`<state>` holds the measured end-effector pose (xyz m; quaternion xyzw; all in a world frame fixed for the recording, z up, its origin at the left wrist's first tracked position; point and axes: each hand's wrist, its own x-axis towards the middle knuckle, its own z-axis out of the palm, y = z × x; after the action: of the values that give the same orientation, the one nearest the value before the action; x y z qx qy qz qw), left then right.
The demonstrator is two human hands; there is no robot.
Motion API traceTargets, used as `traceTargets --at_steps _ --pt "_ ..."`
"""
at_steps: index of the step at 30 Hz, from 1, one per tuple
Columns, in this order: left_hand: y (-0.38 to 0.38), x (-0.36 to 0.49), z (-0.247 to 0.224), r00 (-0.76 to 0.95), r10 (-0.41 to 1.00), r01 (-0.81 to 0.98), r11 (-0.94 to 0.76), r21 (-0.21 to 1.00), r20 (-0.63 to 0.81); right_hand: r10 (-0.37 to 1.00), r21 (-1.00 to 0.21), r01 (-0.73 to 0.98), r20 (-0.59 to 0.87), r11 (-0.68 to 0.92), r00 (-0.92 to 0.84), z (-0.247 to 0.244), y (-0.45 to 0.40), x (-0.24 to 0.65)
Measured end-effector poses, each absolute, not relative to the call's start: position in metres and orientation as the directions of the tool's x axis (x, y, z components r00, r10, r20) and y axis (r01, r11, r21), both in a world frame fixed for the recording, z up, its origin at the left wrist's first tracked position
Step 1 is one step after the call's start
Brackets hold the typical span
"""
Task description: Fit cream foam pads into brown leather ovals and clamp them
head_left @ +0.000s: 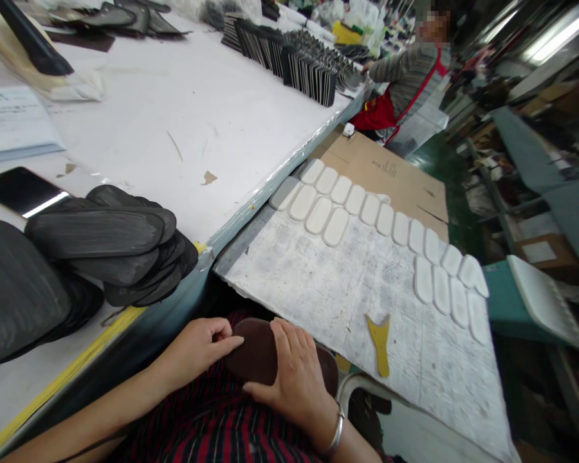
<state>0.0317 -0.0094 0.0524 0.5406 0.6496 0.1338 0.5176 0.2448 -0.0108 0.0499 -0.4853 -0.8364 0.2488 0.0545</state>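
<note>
1. Location: the brown pad (253,354), oval and rounded at its visible end, was above the striped clothing (193,424) on the person's lap, in front of the low counter (313,283).
2. Right hand (296,376): laid across the pad, fingers together over the far side and thumb spread toward the near side, holding it. More brown showed past this hand; whether it was the same piece could not be told.
3. Left hand (207,350): fingers curled, gap to the thumb narrow, thumb tip on the pad's left end. Whether it pinched the edge could not be told.
4. Handling (judged): thin and light, fairly stiff with some give; the dull face suggested little slip. Breakage seemed unlikely; creasing seemed the greater risk.
5. Hold (judged): best taken by the long edges, palm flat over the middle, with a fingertip grip at the rounded end.
6. Surroundings: black pads (96,231) lay piled on the white counter (149,116) to the left, near a phone (19,190). White ovals (335,226) stood in rows on the low counter, a yellow forked piece (379,347) nearer the person.
</note>
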Motion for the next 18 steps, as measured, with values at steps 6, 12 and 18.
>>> traceTargets --at_steps 6,12,18 --pt "-0.005 0.036 0.052 0.08 0.868 0.602 0.349 0.718 -0.49 0.853 -0.492 0.794 -0.175 0.357 -0.492 0.054 -0.01 0.242" --pt "-0.004 0.035 0.051 0.106 0.885 0.69 0.263 0.674 -0.453 0.847 -0.469 0.8 -0.178 0.374 -0.501 0.056 -0.009 0.241" --pt "0.003 0.034 0.05 0.175 0.882 0.75 0.168 0.64 -0.437 0.821 -0.442 0.792 -0.185 0.422 -0.54 0.058 -0.007 0.229"
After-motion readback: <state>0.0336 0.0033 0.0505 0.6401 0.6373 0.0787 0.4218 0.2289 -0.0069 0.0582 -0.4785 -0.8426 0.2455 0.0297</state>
